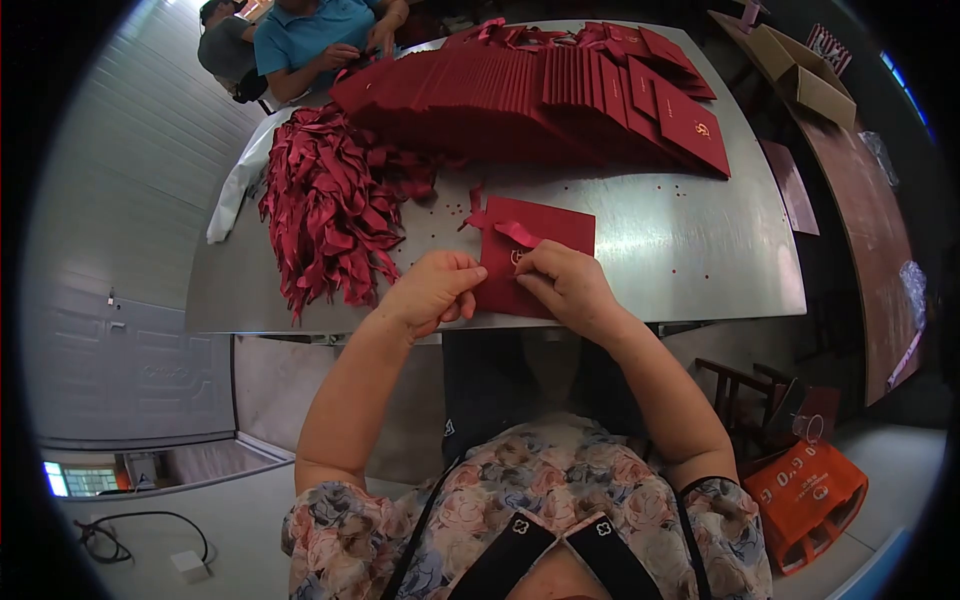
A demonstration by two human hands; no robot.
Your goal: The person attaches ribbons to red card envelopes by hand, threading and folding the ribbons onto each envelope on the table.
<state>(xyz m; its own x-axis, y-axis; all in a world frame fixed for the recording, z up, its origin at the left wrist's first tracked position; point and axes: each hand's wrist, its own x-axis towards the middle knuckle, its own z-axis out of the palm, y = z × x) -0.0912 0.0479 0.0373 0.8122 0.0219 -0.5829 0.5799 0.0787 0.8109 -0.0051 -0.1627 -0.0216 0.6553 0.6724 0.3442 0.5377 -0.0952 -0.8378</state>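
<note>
A dark red bag (572, 222) with a gold emblem lies flat near the front edge of the metal table. At its left side my left hand (438, 290) is closed, thumb and forefinger pinched together by the bag's edge; what they hold is too small to name. Over the bag's right half, my right hand (570, 287) pinches close to the emblem, its fingertips just below a red ribbon (515, 234). Whether the ribbon runs into these fingers cannot be made out. A large heap of red ribbons (325, 205) lies to the left.
Behind the bag a long row of red bags (470, 95) leans across the metal table (700, 250). A person in a blue shirt (310, 45) handles something at the far left, with another person behind. A cardboard box (800, 75) stands on a side table at right.
</note>
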